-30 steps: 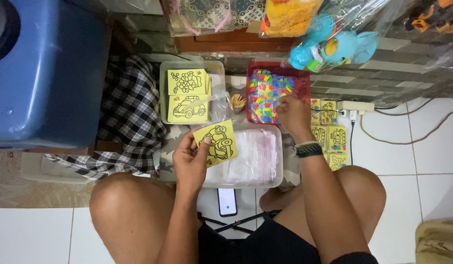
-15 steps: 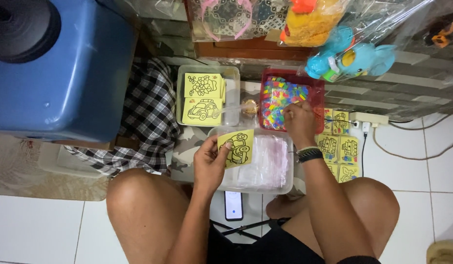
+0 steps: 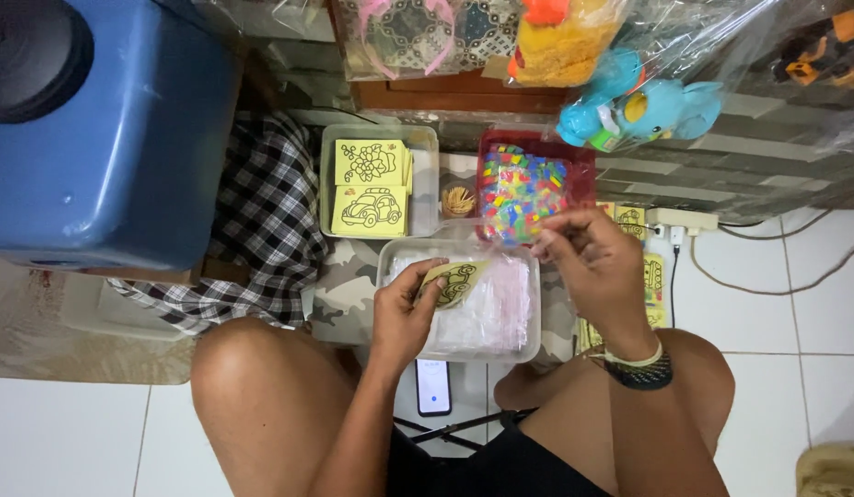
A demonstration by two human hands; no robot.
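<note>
Since a moment ago the right hand has lifted off the red tray and come back toward the body, and the yellow card in the left hand has tipped over to a slant.

Farthest left sits a big blue plastic tub, smooth and rounded, with a black round lid at its top corner. Beside it a black-and-white checked cloth lies rumpled on the floor. Next comes a shallow grey tray holding flat square yellow cards printed with black line drawings, one of a car.

The left hand pinches the slanted card between thumb and fingertips, over the near left part of a clear plastic tub filled with thin, glossy clear bags. A phone lies on the tile between the knees, just below that tub.

The red tray, at the far side, is heaped with tiny packets in many colours. The right hand hovers between it and the clear tub, fingers curled together, thumb meeting fingertips; what they pinch is too small to tell. A dark woven band circles the wrist. More yellow cards lie under that hand, and a white power strip rests on the tile at right.
</note>
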